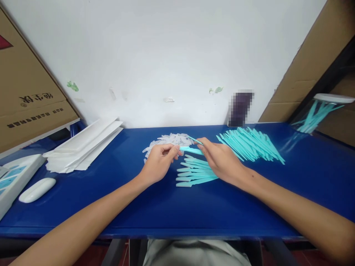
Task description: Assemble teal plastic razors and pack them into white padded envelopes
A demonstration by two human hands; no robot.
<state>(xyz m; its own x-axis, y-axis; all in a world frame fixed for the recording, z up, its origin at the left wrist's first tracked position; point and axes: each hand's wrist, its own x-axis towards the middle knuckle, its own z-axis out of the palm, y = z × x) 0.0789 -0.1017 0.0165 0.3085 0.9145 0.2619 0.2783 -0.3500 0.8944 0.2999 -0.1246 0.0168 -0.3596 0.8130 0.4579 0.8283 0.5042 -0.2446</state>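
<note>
My left hand (159, 162) and my right hand (220, 159) meet over the middle of the blue table (166, 207). Together they pinch one turquoise plastic stick (191, 149) held level between them, the left fingers closed on its left end, the right fingers on its right end. Just below lies a small row of capped turquoise sticks (194, 173). Behind my left hand sits a heap of clear plastic caps (169, 142). A large loose pile of turquoise sticks (249, 144) lies to the right of my right hand.
A stack of white flat sleeves (83, 146) lies at the back left, with a white mouse-shaped object (37, 189) and a white device (13, 175) near the left edge. Cardboard boxes (24, 92) stand on both sides. A clear container of turquoise sticks (318, 114) is at far right.
</note>
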